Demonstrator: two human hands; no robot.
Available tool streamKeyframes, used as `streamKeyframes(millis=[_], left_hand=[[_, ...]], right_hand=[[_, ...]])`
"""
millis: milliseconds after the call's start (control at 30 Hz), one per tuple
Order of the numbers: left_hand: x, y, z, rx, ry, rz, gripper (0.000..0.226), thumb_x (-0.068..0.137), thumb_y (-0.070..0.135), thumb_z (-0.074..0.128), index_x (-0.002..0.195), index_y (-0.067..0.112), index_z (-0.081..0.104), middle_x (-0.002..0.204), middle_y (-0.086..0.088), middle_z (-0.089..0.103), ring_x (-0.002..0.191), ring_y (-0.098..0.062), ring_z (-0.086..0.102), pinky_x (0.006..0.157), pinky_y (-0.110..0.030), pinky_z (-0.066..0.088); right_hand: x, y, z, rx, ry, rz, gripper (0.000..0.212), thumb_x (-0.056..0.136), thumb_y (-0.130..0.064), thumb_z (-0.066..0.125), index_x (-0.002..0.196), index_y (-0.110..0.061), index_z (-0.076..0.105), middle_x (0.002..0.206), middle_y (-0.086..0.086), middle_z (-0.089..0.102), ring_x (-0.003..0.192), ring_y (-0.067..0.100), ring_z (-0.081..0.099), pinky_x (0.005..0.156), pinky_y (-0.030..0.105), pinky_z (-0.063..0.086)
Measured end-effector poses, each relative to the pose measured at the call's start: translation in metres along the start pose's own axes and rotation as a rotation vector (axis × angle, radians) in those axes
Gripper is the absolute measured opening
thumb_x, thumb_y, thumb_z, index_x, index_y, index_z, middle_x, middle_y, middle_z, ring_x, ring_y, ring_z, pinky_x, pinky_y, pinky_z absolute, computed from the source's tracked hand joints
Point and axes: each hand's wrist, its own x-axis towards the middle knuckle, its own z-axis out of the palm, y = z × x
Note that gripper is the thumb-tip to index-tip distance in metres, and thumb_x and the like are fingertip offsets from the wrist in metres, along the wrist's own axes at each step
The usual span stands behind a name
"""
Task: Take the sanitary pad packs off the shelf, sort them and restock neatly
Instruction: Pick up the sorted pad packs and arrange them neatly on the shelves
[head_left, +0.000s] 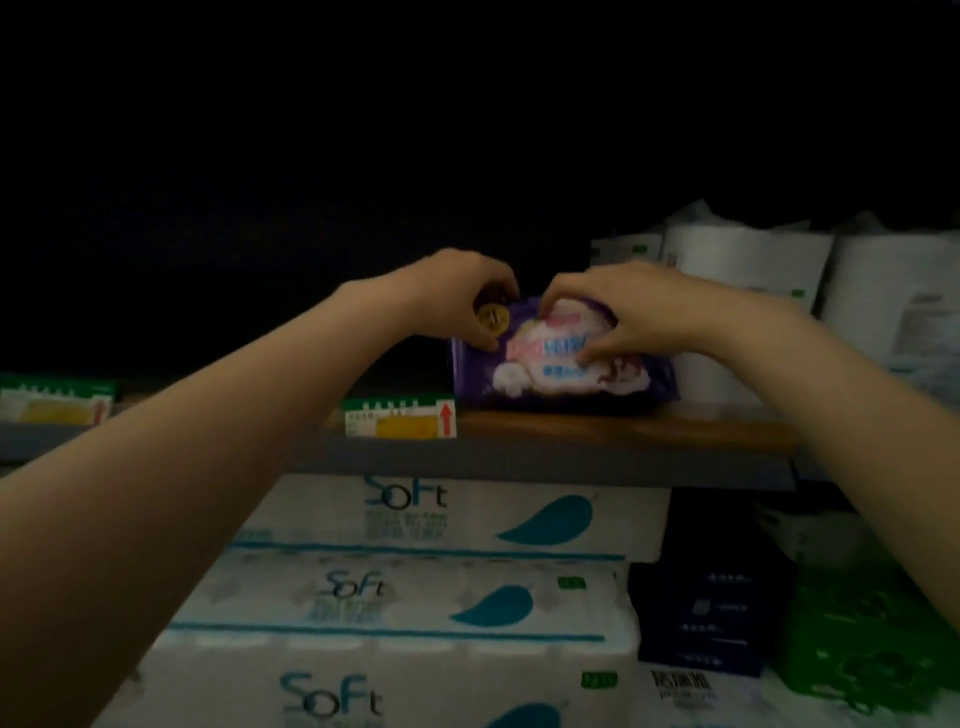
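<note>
A purple sanitary pad pack (561, 376) with a white and pink front stands on the wooden shelf (623, 428), leaning slightly. My left hand (462, 296) grips its upper left corner, by a gold round sticker. On the upper right of the pack's front, my right hand (623, 312) pinches it with thumb and fingers. The shelf space left of the pack is dark and I cannot see into it.
White paper rolls (748, 280) stand right of the pack on the same shelf. Price tags (400, 418) clip to the shelf's front edge. Below are stacked white tissue packs (441, 525), dark blue boxes (711, 608) and a green pack (872, 634).
</note>
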Motion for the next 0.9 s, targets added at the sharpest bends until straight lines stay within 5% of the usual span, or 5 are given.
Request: streamKeyframes(millis=[233,400,767,900], left_hand=[[0.01,0.005,0.012,0.132,-0.084,0.087,0.073,0.075,0.033,0.075,0.135,0.025,0.034,0.132,-0.003,0.041,0.12,-0.028,0.039,0.091,-0.04,0.042],[0.006,0.01,0.014,-0.062,-0.227,0.054,0.069,0.078,0.024,0.075,0.132,0.021,0.033,0.122,-0.009,0.054,0.1,-0.024,0.055,0.071,-0.031,0.045],[0.003,0.016,0.005,-0.052,-0.275,0.06,0.066,0.078,0.022,0.075,0.13,0.021,0.035,0.122,-0.009,0.053,0.093,-0.018,0.047,0.072,-0.03,0.041],[0.003,0.019,0.012,-0.089,-0.259,0.019,0.065,0.079,0.021,0.073,0.13,0.021,0.033,0.12,-0.012,0.054,0.099,-0.027,0.054,0.076,-0.037,0.047]], right_hand=[[-0.005,-0.013,0.024,-0.012,-0.053,0.15,0.091,0.078,-0.031,0.073,0.148,-0.03,0.014,0.142,0.001,0.037,0.126,0.024,0.042,0.096,0.04,0.044],[-0.006,-0.018,0.021,0.121,-0.181,0.19,0.085,0.083,-0.02,0.069,0.15,-0.028,0.017,0.152,0.001,0.032,0.135,0.022,0.034,0.107,0.033,0.033],[-0.015,-0.037,0.015,0.098,-0.184,0.333,0.078,0.089,-0.013,0.059,0.15,-0.029,0.014,0.156,0.003,0.021,0.142,0.024,0.021,0.114,0.043,0.016],[-0.012,-0.036,0.013,0.092,-0.256,0.361,0.07,0.094,-0.014,0.051,0.15,-0.029,0.013,0.155,0.008,0.023,0.14,0.028,0.025,0.114,0.045,0.022]])
